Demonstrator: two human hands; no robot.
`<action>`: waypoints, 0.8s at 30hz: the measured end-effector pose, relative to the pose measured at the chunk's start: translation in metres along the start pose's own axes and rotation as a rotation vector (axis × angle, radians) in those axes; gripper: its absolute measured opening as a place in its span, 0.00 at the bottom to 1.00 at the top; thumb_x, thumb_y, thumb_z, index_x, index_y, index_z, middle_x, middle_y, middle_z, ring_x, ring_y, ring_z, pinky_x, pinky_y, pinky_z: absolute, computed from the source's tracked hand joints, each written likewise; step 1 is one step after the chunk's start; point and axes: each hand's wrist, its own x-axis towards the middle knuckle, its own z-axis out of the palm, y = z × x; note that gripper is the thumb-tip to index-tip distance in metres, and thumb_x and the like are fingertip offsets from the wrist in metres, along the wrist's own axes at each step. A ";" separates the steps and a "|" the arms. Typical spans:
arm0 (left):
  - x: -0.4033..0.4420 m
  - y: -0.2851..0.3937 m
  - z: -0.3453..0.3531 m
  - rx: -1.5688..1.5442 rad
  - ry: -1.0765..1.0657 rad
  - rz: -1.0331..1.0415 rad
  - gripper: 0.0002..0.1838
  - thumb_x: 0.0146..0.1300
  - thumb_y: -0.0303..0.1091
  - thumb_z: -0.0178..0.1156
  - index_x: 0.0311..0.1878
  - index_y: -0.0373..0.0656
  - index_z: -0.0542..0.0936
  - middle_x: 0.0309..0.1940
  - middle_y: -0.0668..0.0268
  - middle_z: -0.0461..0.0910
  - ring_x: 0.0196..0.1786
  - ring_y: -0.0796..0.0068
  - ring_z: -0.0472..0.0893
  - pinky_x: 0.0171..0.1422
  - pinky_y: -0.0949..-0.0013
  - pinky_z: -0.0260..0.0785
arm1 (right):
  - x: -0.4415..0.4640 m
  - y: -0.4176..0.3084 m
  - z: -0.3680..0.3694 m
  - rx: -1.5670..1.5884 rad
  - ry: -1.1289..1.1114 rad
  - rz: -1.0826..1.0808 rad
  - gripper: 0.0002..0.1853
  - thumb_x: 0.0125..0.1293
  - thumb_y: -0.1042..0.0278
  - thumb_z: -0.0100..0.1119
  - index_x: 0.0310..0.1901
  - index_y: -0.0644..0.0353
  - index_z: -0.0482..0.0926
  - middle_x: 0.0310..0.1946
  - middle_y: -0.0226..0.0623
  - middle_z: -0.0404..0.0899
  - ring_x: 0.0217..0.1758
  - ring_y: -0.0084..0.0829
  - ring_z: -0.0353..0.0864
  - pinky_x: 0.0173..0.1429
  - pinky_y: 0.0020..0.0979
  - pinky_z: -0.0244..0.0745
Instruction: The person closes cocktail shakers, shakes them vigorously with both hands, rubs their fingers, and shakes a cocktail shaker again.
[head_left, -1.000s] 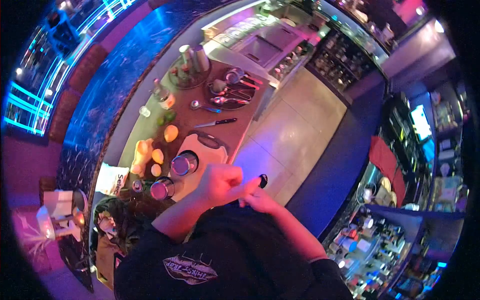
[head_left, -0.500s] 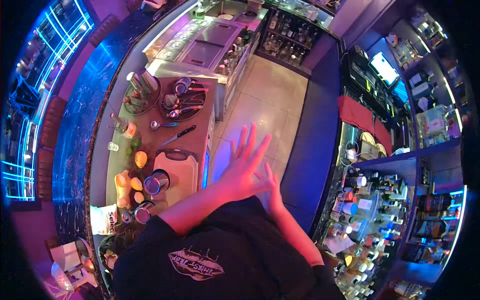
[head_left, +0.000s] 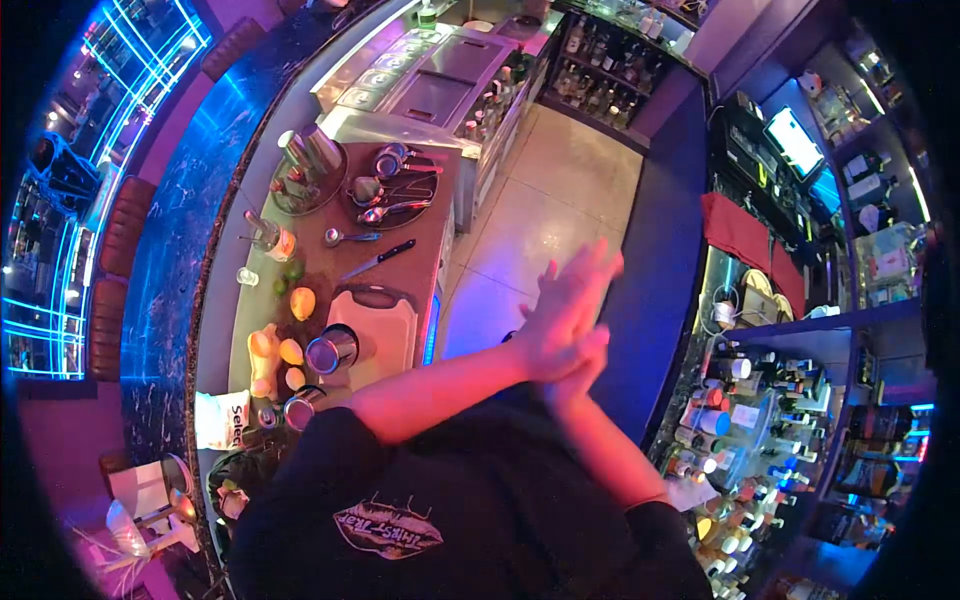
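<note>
In front of my black shirt, my left hand (head_left: 553,338) and my right hand (head_left: 580,372) press against each other over the floor. The left hand's fingers stretch toward the upper right. The right hand lies partly behind the left, so some of its fingers are hidden. Nothing shows in either hand. To the left of them, a cutting board (head_left: 388,335) lies on the counter, with a metal shaker tin (head_left: 335,350) at its near-left edge. A second metal tin (head_left: 303,408) stands closer to me. A knife (head_left: 380,258) rests beyond the board.
A yellow-orange fruit (head_left: 302,303), ginger root (head_left: 264,360) and a white bag (head_left: 222,420) sit along the counter's left. Farther back is a round tray of bar tools (head_left: 395,195). Many bottles (head_left: 740,450) crowd the right-hand counter. A red cloth (head_left: 738,232) hangs above it.
My hands have come together and moved right and slightly up; the left hand's spread fingers now lie closer together. The view has shifted, so the counter things appear farther right.
</note>
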 end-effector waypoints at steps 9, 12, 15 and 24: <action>0.030 -0.008 -0.012 -0.213 0.080 0.158 0.49 0.69 0.75 0.49 0.79 0.43 0.68 0.83 0.47 0.57 0.86 0.41 0.51 0.87 0.39 0.40 | 0.008 0.005 0.012 -0.130 0.069 -0.074 0.53 0.73 0.17 0.31 0.87 0.51 0.43 0.86 0.44 0.51 0.87 0.47 0.54 0.86 0.56 0.51; 0.049 0.005 -0.033 -0.149 0.351 0.175 0.47 0.68 0.75 0.50 0.76 0.46 0.72 0.82 0.48 0.60 0.84 0.40 0.56 0.85 0.39 0.46 | 0.007 0.018 0.055 -0.280 0.259 -0.189 0.59 0.67 0.10 0.33 0.85 0.52 0.49 0.79 0.50 0.64 0.78 0.51 0.70 0.80 0.55 0.65; 0.049 -0.002 -0.035 -0.011 0.286 0.229 0.40 0.68 0.69 0.56 0.72 0.48 0.76 0.79 0.49 0.64 0.81 0.41 0.61 0.82 0.37 0.52 | 0.019 0.011 0.046 -0.121 0.017 -0.049 0.66 0.60 0.06 0.43 0.81 0.61 0.51 0.69 0.50 0.74 0.60 0.46 0.85 0.65 0.49 0.81; 0.062 -0.016 -0.011 0.793 0.079 -0.073 0.28 0.61 0.57 0.67 0.58 0.48 0.83 0.68 0.57 0.75 0.74 0.49 0.68 0.75 0.42 0.63 | 0.039 -0.001 0.043 0.057 0.044 0.151 0.40 0.68 0.40 0.66 0.69 0.65 0.67 0.50 0.39 0.79 0.56 0.40 0.81 0.75 0.49 0.70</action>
